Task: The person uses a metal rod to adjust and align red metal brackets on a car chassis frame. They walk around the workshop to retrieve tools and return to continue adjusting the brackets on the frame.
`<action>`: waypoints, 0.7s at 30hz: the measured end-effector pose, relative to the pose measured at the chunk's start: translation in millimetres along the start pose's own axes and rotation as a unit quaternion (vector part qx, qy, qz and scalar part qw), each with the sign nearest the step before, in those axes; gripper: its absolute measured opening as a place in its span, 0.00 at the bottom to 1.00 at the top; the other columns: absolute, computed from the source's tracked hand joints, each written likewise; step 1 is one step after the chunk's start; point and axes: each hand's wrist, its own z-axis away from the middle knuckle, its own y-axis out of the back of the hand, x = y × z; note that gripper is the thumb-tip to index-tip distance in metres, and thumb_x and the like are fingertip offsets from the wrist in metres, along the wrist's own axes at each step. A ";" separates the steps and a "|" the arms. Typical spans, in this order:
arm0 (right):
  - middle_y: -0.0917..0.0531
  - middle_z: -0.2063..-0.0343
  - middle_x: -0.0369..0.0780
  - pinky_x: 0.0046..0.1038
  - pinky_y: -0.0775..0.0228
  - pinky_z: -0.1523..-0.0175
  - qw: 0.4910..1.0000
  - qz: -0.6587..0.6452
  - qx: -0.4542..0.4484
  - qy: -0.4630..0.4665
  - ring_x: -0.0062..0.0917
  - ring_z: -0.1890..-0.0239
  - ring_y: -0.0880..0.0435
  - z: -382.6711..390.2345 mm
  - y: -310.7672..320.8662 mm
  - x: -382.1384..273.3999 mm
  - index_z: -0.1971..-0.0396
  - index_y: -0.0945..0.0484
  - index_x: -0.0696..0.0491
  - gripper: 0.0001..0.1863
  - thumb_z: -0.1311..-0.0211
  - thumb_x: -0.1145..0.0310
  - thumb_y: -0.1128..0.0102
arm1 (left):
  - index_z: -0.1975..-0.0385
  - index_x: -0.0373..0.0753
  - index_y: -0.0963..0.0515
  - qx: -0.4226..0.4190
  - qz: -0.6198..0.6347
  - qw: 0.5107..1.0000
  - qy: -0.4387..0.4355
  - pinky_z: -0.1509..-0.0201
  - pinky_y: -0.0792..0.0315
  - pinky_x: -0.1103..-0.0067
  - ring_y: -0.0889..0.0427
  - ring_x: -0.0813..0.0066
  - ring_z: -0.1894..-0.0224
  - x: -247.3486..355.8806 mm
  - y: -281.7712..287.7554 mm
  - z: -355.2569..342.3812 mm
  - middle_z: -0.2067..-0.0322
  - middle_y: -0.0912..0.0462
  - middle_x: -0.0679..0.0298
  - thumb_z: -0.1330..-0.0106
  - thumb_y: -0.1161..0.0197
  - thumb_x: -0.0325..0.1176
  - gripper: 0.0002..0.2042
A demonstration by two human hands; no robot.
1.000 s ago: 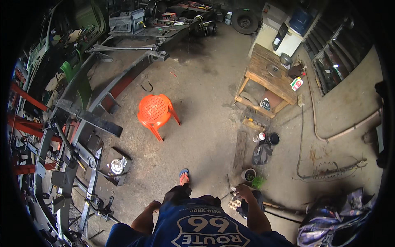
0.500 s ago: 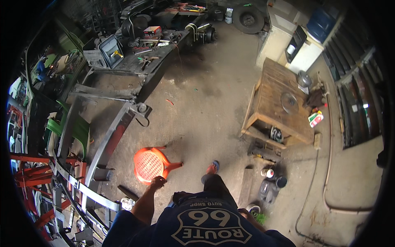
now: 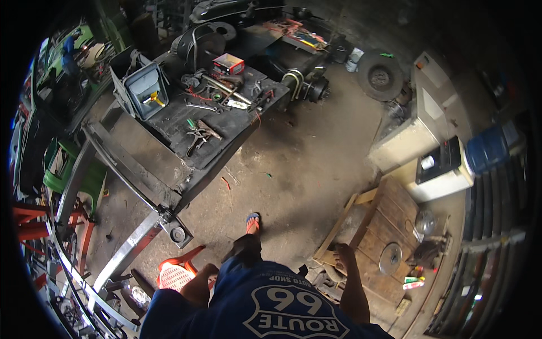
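My left hand hangs beside my body, next to the orange plastic chair; its fingers are mostly hidden and I cannot tell what shape they form. My right hand hangs beside the low wooden table, fingers loosely apart and apparently holding nothing. A round metal lid lies on that table. My sandalled foot is on the concrete floor.
A metal vehicle frame runs along the left, with a platform bearing tools and a grey bag. A green chair is at left. A tyre, white cabinet and blue water jug are at right.
I have stepped forward: the orange chair has moved down beside my left side, the wooden table beside my right, and the tool platform looks larger. My arms have swung.
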 end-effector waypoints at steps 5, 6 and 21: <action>0.17 0.65 0.37 0.36 0.25 0.63 0.989 -0.045 -0.111 -0.086 0.27 0.67 0.18 -48.7 -28.3 -32.2 0.55 0.24 0.50 0.13 0.33 0.59 0.43 | 0.60 0.38 0.16 0.069 0.155 0.982 0.088 0.49 0.23 0.64 0.17 0.51 0.51 42.5 157.5 -108.2 0.58 0.16 0.47 0.40 0.41 0.45 0.18; 0.18 0.68 0.36 0.36 0.26 0.67 0.985 -0.067 -0.110 -0.116 0.26 0.71 0.19 -61.1 -34.8 -27.4 0.57 0.23 0.51 0.11 0.33 0.60 0.44 | 0.58 0.37 0.17 0.118 0.121 0.984 0.050 0.49 0.24 0.62 0.18 0.50 0.51 54.2 187.7 -128.0 0.57 0.16 0.47 0.39 0.42 0.46 0.19; 0.18 0.68 0.36 0.32 0.24 0.68 0.912 0.163 -0.261 0.272 0.23 0.68 0.19 -421.7 130.3 -309.4 0.53 0.24 0.52 0.13 0.35 0.67 0.46 | 0.51 0.34 0.25 0.466 0.260 0.845 -0.038 0.48 0.26 0.61 0.21 0.45 0.52 309.2 575.9 -251.9 0.57 0.20 0.44 0.41 0.42 0.28 0.17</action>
